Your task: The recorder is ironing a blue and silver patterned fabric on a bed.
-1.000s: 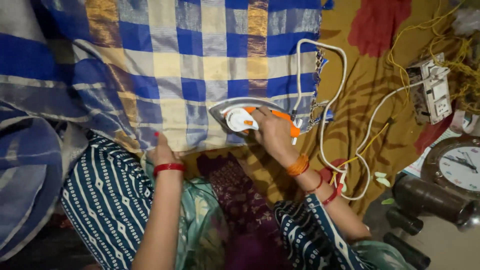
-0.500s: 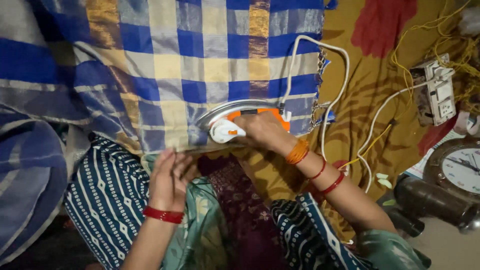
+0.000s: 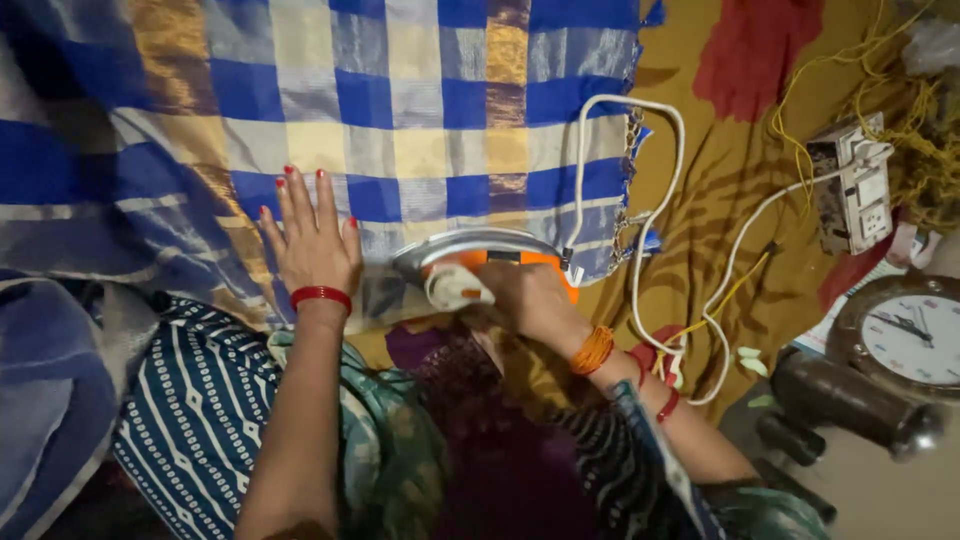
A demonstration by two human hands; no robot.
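Note:
A blue, cream and gold checked cloth (image 3: 400, 120) lies spread flat in front of me. My left hand (image 3: 312, 240) rests palm down on it with fingers apart, a red bangle at the wrist. My right hand (image 3: 525, 295) grips the handle of an orange and white electric iron (image 3: 475, 265), whose soleplate lies on the cloth's near edge. The iron's white cord (image 3: 640, 230) loops up and right from its back end.
A mustard and red patterned sheet (image 3: 740, 150) covers the floor at right. A white switch box (image 3: 850, 195) with yellow wires (image 3: 900, 90) sits far right. A round wall clock (image 3: 915, 340) and a dark cylindrical object (image 3: 850, 400) lie lower right. My knees in patterned fabric (image 3: 200, 420) are below.
My left hand has gone from near my lap up onto the cloth, now flat with spread fingers. The iron has slid a little left along the cloth's near edge.

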